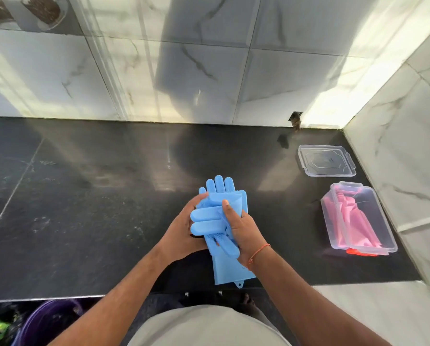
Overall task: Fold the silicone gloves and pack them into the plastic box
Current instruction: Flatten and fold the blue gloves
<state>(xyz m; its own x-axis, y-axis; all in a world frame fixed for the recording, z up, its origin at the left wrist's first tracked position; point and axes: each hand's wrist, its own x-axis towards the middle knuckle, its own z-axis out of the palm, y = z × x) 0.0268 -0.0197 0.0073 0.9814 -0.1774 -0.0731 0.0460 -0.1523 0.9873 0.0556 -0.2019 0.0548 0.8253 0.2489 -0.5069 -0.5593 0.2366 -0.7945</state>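
Note:
Two blue silicone gloves [218, 193] lie stacked and partly folded near the front edge of the dark counter, fingers pointing away and one set of fingers bent over to the left. My left hand [181, 231] grips them from the left side. My right hand [243, 231] presses on them from the right, thumb on top. A cuff [230, 270] hangs toward the counter's front edge. A clear plastic box [383, 221] stands at the right with pink gloves [353, 218] folded inside.
The box's clear lid [326, 161] lies flat behind the box near the back wall. White marble walls close the counter at the back and right. A purple bucket [49, 320] stands on the floor at lower left.

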